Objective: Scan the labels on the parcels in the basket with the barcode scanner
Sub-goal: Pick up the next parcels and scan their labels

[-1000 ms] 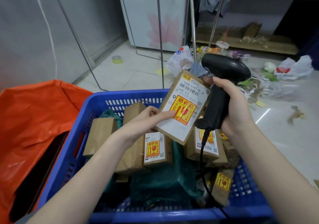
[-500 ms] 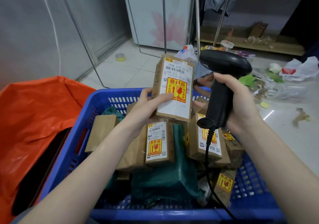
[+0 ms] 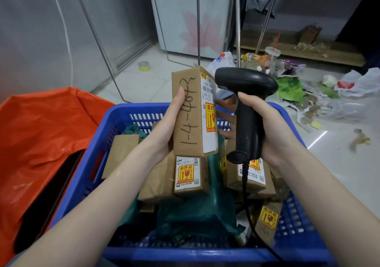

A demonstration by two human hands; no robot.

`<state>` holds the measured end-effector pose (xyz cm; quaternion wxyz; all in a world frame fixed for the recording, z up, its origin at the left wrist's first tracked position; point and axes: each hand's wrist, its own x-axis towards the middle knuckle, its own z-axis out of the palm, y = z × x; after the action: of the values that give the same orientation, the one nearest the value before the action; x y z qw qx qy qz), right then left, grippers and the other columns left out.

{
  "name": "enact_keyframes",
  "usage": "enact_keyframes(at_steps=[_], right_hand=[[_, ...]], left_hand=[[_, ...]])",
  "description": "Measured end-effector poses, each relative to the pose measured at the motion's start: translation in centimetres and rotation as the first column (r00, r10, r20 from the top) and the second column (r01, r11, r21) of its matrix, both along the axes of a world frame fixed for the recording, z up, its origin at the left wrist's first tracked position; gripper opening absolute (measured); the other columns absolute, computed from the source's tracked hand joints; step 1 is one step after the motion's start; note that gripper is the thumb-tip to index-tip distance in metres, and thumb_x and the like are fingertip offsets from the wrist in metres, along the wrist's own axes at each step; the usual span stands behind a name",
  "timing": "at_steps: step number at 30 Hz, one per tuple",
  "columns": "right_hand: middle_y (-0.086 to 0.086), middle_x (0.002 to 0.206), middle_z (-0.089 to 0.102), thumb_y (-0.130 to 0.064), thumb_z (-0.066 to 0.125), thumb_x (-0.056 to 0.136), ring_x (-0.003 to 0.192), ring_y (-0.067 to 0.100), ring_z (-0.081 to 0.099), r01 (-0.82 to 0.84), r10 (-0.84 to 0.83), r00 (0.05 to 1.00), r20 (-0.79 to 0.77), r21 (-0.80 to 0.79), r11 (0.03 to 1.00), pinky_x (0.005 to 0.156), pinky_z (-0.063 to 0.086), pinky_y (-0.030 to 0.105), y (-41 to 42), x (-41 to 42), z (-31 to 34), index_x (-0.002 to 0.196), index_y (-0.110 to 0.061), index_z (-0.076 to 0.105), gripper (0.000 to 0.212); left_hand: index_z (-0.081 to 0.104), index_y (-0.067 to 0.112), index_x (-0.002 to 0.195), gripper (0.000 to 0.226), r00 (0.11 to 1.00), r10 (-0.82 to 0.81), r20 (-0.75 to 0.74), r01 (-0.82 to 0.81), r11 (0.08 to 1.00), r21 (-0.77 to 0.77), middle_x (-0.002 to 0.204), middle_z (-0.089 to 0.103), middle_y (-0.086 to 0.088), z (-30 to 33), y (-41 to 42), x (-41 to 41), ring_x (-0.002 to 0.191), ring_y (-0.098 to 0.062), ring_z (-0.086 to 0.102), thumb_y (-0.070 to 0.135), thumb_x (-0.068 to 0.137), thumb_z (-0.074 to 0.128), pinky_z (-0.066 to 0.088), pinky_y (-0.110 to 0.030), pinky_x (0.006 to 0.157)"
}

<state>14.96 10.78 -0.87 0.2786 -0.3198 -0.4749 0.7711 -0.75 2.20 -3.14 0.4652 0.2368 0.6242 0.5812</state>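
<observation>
**Parcel turned edge-on, scanner beside it**

Orange bag (image 3: 39, 135) on my far left, same spot as before. Blue basket (image 3: 92, 164) in front of me, loaded with brown parcels and a green plastic mailer (image 3: 197, 211).

My left hand (image 3: 168, 127) grips the held parcel (image 3: 187, 114) upright above the basket, thumb along its left edge. Change vs half a second ago: I've rotated it, so the plain cardboard side with handwritten marker digits now faces me and the label (image 3: 209, 110) sits on the right face, seen at a steep angle. Before, the label faced me nearly square. The parcel also sits higher in view.

Below it, a labelled parcel (image 3: 190, 174) lies in the basket, unchanged.

My right hand (image 3: 273, 129) is closed around the barcode scanner (image 3: 246, 110) handle, head at the top pointing left, just beside the label face; can't tell if they touch. Cable (image 3: 246, 201) drops into the basket. Grip same as earlier.

Far right: litter and plastic bags on the floor (image 3: 339, 164).
</observation>
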Motion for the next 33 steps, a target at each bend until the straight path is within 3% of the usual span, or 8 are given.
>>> enact_keyframes(at_steps=[2,5,8,14,18,25,33], right_hand=[[0.009,0.113,0.073,-0.033,0.058,0.088,0.103,0.024,0.069,-0.022,0.02,0.999,0.038,0.043,0.999,0.088,0.053,0.045,0.3,-0.1,0.2,0.114,-0.002,0.065,0.042],[0.006,0.084,0.071,-0.037,0.061,0.086,0.067,0.019,0.063,-0.03,0.025,0.997,0.074,0.064,0.997,0.063,0.048,0.032,0.8,0.1,0.3,0.09,-0.012,0.069,0.027],[0.002,0.07,0.061,-0.036,0.062,0.084,0.053,0.016,0.05,-0.031,0.028,0.998,0.054,0.047,0.998,0.054,0.04,0.028,1.3,0.4,0.2,0.077,-0.013,0.067,0.025],[0.006,0.068,0.061,-0.034,0.064,0.082,0.049,0.019,0.05,-0.065,0.055,0.995,0.089,0.111,0.992,0.048,0.043,0.026,1.4,0.4,0.2,0.07,-0.012,0.065,0.025],[0.006,0.065,0.061,-0.032,0.067,0.082,0.048,0.018,0.052,-0.041,0.021,0.99,0.14,0.143,0.989,0.048,0.044,0.027,1.2,0.3,0.3,0.065,-0.014,0.061,0.026],[0.004,0.061,0.06,-0.03,0.067,0.082,0.046,0.015,0.054,-0.006,-0.025,0.982,0.185,0.166,0.986,0.047,0.046,0.024,0.9,0.5,0.4,0.069,-0.011,0.06,0.024],[0.006,0.061,0.058,-0.029,0.065,0.082,0.045,0.015,0.053,-0.072,0.035,0.979,0.203,0.177,0.982,0.046,0.046,0.023,0.7,0.5,0.7,0.062,-0.012,0.059,0.027]], left_hand=[[0.064,0.028,0.093,0.044,1.0,-0.021,-0.002,0.021,1.0,0.012,0.076,0.075,0.006,0.1,0.1,-0.7,0.072,-0.01,0.072,0.063,0.087,0.038,0.055,-0.031,0.066],[0.066,0.03,0.091,0.045,0.999,-0.036,0.028,0.035,0.999,0.025,0.076,0.076,0.007,0.3,0.1,-1.9,0.071,-0.011,0.072,0.063,0.088,0.037,0.054,-0.034,0.07],[0.068,0.031,0.086,0.043,0.999,-0.022,0.05,0.021,0.999,0.032,0.076,0.076,0.006,0.3,0.0,-2.7,0.068,-0.012,0.073,0.062,0.089,0.038,0.054,-0.035,0.071],[0.065,0.031,0.088,0.041,0.996,0.025,0.081,-0.03,0.998,0.061,0.07,0.075,0.008,0.2,0.1,-2.7,0.063,-0.009,0.073,0.06,0.09,0.037,0.056,-0.026,0.056],[0.065,0.031,0.089,0.041,0.996,0.029,0.089,-0.037,0.996,0.08,0.07,0.075,0.008,0.1,0.2,-2.6,0.062,-0.009,0.073,0.061,0.09,0.038,0.056,-0.025,0.053],[0.065,0.031,0.093,0.041,0.996,0.028,0.081,-0.035,0.995,0.094,0.073,0.076,0.008,0.1,0.1,-2.4,0.067,-0.01,0.073,0.061,0.09,0.037,0.055,-0.028,0.058],[0.065,0.031,0.093,0.041,0.994,0.051,0.101,-0.06,0.994,0.089,0.075,0.076,0.008,0.0,0.1,-2.6,0.07,-0.011,0.073,0.061,0.09,0.039,0.055,-0.03,0.061]])
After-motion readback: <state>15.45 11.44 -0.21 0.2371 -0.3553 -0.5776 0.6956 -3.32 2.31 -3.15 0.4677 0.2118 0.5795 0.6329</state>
